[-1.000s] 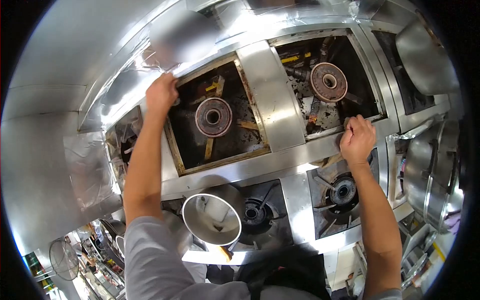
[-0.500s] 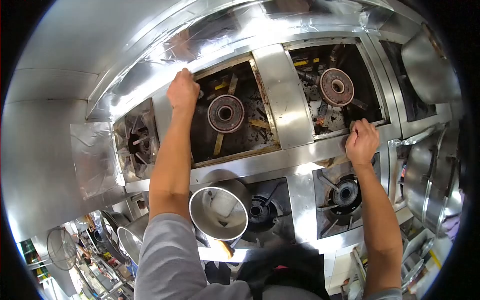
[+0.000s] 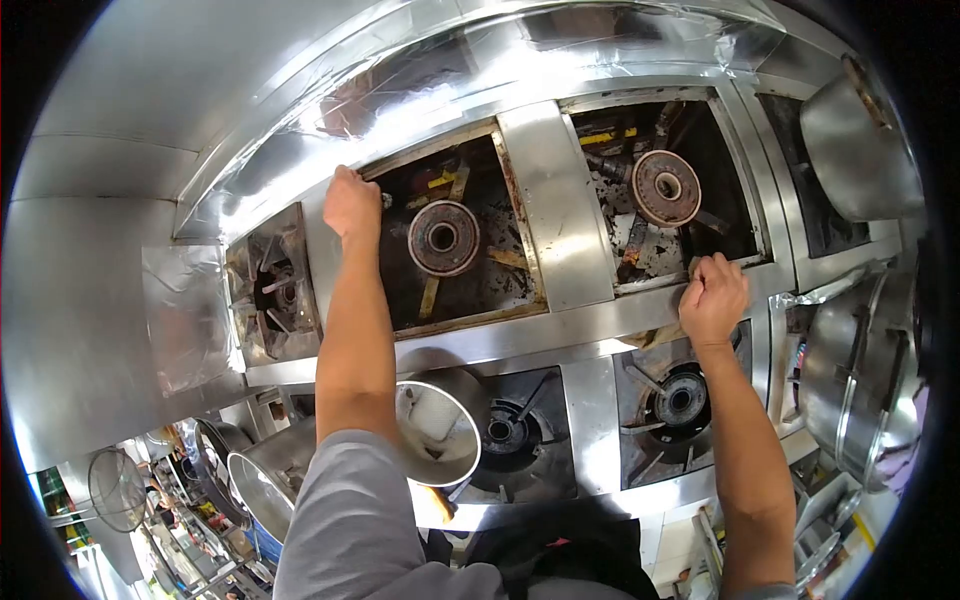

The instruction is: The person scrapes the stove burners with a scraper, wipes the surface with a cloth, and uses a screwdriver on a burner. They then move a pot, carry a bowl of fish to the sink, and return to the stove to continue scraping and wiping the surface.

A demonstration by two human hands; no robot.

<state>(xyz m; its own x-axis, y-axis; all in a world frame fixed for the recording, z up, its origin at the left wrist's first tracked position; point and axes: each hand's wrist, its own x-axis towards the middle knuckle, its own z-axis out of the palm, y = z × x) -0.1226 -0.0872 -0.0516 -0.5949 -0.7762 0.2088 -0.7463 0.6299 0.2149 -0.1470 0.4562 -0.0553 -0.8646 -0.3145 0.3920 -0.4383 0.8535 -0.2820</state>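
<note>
My left hand (image 3: 352, 203) is closed at the left rim of the left burner well (image 3: 480, 285). Whatever its fingers hold is hidden; a small greyish bit shows beside the knuckles. Inside that well stands a rusty ring burner (image 3: 443, 237) with grimy support bars. My right hand (image 3: 715, 298) is curled into a fist on the front ledge (image 3: 560, 317), at the lower edge of the right well. What lies in those fingers cannot be made out. A second ring burner (image 3: 667, 188) sits in the right well, among dark residue and a pipe.
A deep pot (image 3: 465, 400) with a whitish item inside stands near my left forearm. Two lower burners (image 3: 502, 430) are in front. Large steel pots (image 3: 860, 150) stand at right, another pot (image 3: 262, 490) at left. Foil (image 3: 440, 90) covers the back wall.
My left hand has shifted slightly toward me along the left well's rim, still closed. The right hand stays at nearly the same spot. The view has moved a little.
</note>
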